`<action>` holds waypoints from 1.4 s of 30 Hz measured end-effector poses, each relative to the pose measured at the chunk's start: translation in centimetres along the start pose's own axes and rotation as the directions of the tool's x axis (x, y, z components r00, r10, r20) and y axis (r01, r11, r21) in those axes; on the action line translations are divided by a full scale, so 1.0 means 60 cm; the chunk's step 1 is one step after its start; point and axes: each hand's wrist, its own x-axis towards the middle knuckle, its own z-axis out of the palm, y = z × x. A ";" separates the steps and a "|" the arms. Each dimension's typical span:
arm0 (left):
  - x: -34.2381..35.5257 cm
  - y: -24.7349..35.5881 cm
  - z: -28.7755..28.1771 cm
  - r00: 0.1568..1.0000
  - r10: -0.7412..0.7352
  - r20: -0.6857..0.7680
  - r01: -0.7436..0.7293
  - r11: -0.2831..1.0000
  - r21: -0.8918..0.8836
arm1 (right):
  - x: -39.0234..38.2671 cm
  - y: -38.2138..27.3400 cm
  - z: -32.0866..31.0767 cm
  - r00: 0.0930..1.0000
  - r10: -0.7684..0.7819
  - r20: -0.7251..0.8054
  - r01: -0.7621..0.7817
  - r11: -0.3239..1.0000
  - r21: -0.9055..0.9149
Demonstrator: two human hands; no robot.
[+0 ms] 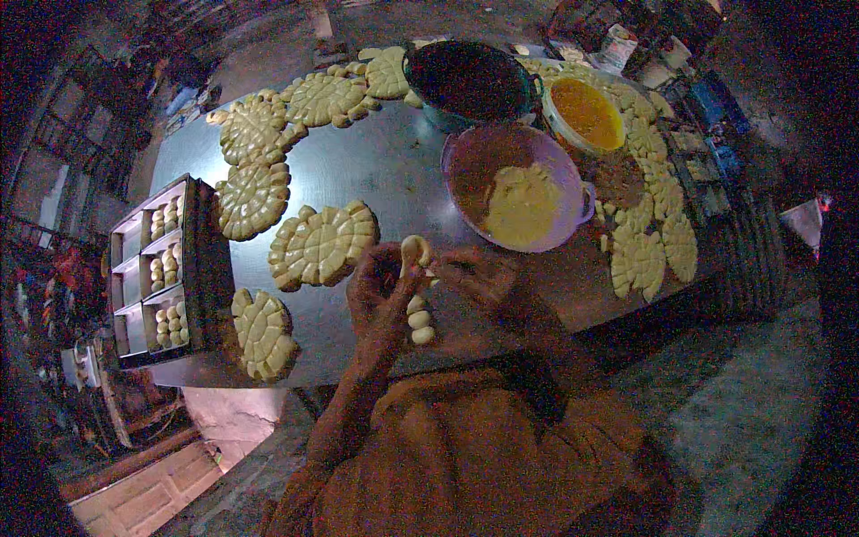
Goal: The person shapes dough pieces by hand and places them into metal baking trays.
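Observation:
A small curled piece of pale dough point(415, 251) is pinched upright in my left hand point(379, 288), whose fingers are closed around it above the table. My right hand point(488, 279) meets it from the other side, fingertips closed on the dough's lower edge. Just under my hands, a short row of small round dough balls point(421, 324) lies on the metal table point(385, 170). Left of my left hand sits a flat dough slab point(322, 245) cut into segments. Another cut slab point(263, 335) lies nearer the front edge.
A purple basin point(580, 204) with pale creamy mixture stands beyond my right hand. Behind it are a dark pot point(438, 115) and a bucket point(559, 132) of orange-yellow liquid. At left, a compartmented tray point(134, 264) holds dough balls. More cut slabs point(637, 259) line the right side.

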 end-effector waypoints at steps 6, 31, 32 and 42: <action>0.000 -0.018 -0.072 0.956 0.072 0.285 -0.077 0.997 0.008 | 0.070 -0.012 -0.017 0.991 0.088 0.099 -0.115 0.942 0.315; 0.012 -0.020 -0.075 0.950 -0.006 0.311 0.120 0.929 -0.350 | 0.072 -0.141 0.047 0.668 0.732 -0.133 -0.536 0.597 0.598; 0.012 -0.006 -0.073 0.946 -0.002 0.325 0.111 0.942 -0.315 | 0.076 -0.133 0.039 0.635 0.769 -0.073 -0.538 0.508 0.673; 0.015 -0.015 -0.044 0.964 -0.248 0.093 0.265 0.892 -0.367 | 0.060 -0.121 0.024 0.943 0.161 -0.291 -0.149 0.987 0.063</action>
